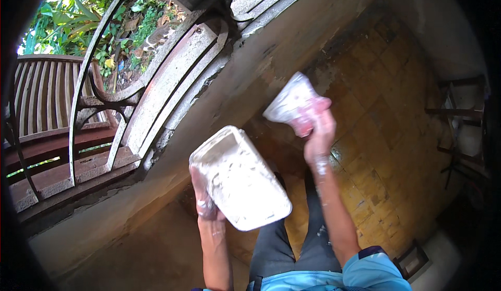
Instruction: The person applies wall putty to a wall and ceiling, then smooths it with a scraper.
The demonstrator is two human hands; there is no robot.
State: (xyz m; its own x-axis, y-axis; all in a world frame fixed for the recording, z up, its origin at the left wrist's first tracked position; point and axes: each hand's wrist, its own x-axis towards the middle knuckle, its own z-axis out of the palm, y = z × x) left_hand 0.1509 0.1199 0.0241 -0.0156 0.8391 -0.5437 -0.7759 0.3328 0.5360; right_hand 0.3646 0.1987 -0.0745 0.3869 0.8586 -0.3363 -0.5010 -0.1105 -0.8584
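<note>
My left hand (204,197) grips the side of a rectangular white tray (242,181), smeared and partly filled with white paste, held tilted in front of my legs. My right hand (322,134) is closed on a wide putty knife (284,100) with a pinkish red handle and a blade coated in white, raised to the upper right of the tray and apart from it. White smears mark both of my hands and forearms.
An open window with a curved metal grille (119,119) and a worn ledge runs across the upper left, a wooden bench (52,95) and plants outside. Below it is a stained wall (104,207). Dark shelving or furniture (454,112) stands at the right on a yellow tiled floor (386,134).
</note>
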